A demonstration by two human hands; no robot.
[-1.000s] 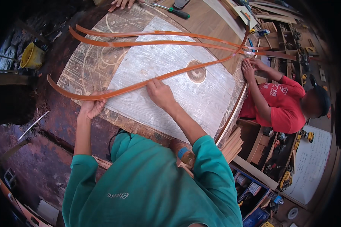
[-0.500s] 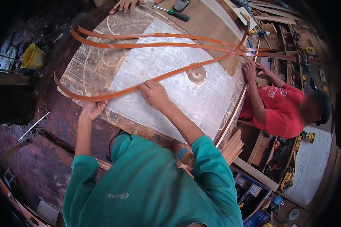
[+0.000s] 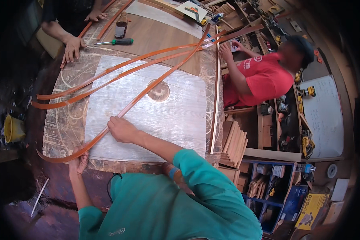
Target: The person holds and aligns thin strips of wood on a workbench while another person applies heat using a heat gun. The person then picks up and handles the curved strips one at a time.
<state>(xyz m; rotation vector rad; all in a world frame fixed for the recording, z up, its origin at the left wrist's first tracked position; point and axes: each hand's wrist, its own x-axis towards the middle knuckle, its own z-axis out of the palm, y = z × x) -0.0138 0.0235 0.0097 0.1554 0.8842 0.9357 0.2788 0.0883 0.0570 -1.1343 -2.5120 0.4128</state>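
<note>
Both my hands hold one long, thin, flexible orange-brown strip [image 3: 152, 88] that crosses the tabletop diagonally and curls up at its near left end. My left hand [image 3: 80, 161] grips it from below near that end, at the table's near edge. Farther along, my right hand [image 3: 122, 129] pinches it from above with thumb and fingers. Two similar bowed strips [image 3: 120, 73] lie beyond it, running across the pale grey board [image 3: 168, 124]. All of them converge at the far right edge of the scarred wooden table [image 3: 56, 132].
A person in red [image 3: 264, 80] works at the right edge. Another person's hands [image 3: 73, 49] rest at the far left near more strips. A green-and-black screwdriver [image 3: 122, 41] and a dark jar [image 3: 121, 30] lie beyond. Stacked wood pieces [image 3: 234, 144] stand right of the table.
The view has turned, so the table appears rotated and more of the second person shows at the far left. My hands still hold the same strip.
</note>
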